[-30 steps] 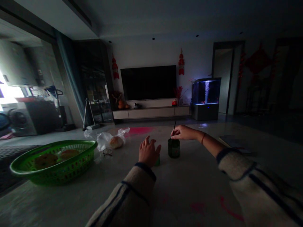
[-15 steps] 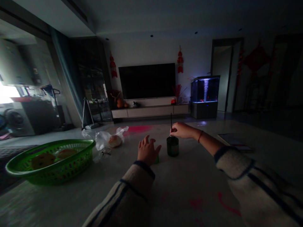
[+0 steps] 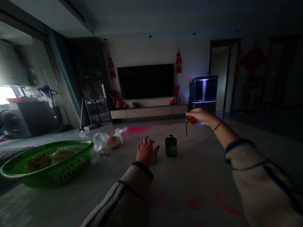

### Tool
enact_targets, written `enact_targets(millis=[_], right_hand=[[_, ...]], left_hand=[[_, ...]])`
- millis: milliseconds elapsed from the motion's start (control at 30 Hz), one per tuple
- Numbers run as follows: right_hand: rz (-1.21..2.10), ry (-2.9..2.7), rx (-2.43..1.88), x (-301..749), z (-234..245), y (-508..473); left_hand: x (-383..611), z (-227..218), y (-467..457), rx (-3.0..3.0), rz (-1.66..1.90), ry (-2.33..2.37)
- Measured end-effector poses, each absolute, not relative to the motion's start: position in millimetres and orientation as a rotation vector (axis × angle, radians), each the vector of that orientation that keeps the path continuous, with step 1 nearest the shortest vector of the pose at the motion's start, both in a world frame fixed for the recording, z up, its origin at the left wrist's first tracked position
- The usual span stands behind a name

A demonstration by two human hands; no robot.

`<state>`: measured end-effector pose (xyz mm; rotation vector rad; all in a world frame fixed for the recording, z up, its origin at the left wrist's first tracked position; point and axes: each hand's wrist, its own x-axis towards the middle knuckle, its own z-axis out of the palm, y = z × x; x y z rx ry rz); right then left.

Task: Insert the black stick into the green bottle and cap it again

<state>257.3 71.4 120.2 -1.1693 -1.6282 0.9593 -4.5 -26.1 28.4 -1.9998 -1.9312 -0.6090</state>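
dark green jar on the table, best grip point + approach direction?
Probably the round body of the dark green jar, below its narrower neck. It stands upright with its mouth open, so a wrap around the side is likely steadier than pinching the rim. Come from the right: the left hand sits close on its left, while the right hand holds a thin stick clear above.

The room is very dark, with light only from the bright white window (image 3: 6,93) and the glowing blue fish tank (image 3: 203,90).
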Motion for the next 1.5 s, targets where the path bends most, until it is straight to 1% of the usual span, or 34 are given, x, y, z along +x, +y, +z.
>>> enact_targets(millis=[67,133,167,200,267,367,467,767,1100,1500], right_hand=[[0.905,-1.841,-1.48,256.5,112.6,73.1],[0.601,-2.059,-1.717,249.5,107.7,71.9],[0.392,-2.15,-1.739,243.8,106.7,69.7],[0.199,-2.239,-1.66,236.9,106.4,66.3],[-0.018,-2.371,-1.362,220.2,106.8,57.0],[-0.071,-2.479,-1.075,194.5,104.6,42.9],[-0.086,-2.563,-1.017,178.9,97.8,37.9],[0.014,-2.563,-1.057,185.7,95.2,44.7],[-0.277,-2.597,-1.046,173.9,91.6,44.2],[-0.418,-2.747,-1.144,153.3,106.8,45.0]], left_hand=[[-4.6,28.4,-25.9,-2.001,-0.593,-1.933],[-4.8,28.0,-25.7,-1.998,-0.58,-1.933],[-4.8,27.8,-25.5,-1.996,-0.576,-1.936],[-4.9,27.5,-25.4,-1.995,-0.572,-1.938],[-5.0,26.9,-25.0,-1.996,-0.564,-1.941],[-5.0,26.0,-24.5,-1.993,-0.551,-1.937],[-4.7,25.6,-24.2,-1.99,-0.549,-1.926],[-4.0,25.2,-23.6,-2.004,-0.565,-1.924],[-3.7,24.2,-23.2,-2.019,-0.567,-1.904],[-4.5,23.5,-23.5,-2.035,-0.54,-1.905]])
